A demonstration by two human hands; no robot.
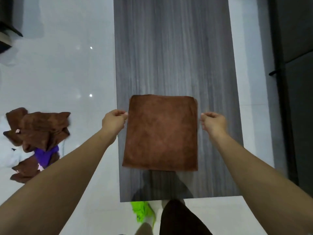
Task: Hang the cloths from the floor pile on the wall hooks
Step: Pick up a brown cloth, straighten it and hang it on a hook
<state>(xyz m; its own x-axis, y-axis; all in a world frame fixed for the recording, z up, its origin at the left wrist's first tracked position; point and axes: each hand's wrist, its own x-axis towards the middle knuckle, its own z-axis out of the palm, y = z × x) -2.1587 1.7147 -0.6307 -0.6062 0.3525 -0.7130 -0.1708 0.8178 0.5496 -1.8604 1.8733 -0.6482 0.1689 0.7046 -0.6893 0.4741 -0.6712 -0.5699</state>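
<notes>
Grey streaked wall panel (174,56) fills the centre; no hook is visible on it, so the hook's position cannot be told. Brown cloth (161,133) is spread flat in front of the panel at 12 o'clock from the person. Floor pile (37,141) of brown cloths, with a purple one among them, lies at 9 o'clock. Left hand (113,120) pinches the cloth's left edge, fingers clenched on it. Right hand (213,122) sits just beside the right edge, fingers curled; grasp cannot be told. Recommended: keep the top edge level and taut. No containers seen
</notes>
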